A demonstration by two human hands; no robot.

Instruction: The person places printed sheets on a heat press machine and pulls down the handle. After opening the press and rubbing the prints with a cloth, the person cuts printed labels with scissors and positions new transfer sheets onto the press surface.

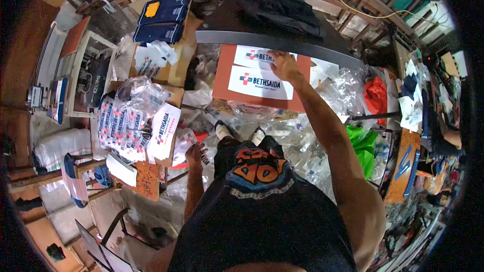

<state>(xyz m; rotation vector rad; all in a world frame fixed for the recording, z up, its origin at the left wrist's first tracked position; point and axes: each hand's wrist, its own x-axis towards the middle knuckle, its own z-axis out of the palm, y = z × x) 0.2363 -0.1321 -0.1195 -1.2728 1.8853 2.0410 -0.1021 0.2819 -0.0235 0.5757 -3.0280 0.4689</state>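
Observation:
My right hand (286,66) reaches forward over a red-brown board (220,88), its fingers apart and resting on the right part of an upper white printed sheet (242,59). Nearer to me on the same board lies a second white sheet (239,90) with a cross logo and the word BETHSAIDA. Part of the upper sheet's print is covered by my fingers. Low at my left side, my left hand (193,155) is closed on a printed sheet (184,141), whose lettering shows on both sides of the hand.
A dark slab (227,37) with black cloth (285,12) stands behind the board. To the left are piled printed sheets (118,126) and folded navy cloths (166,10). Clear plastic (312,143) covers the floor. Green (360,146) and red (374,95) bags lie right.

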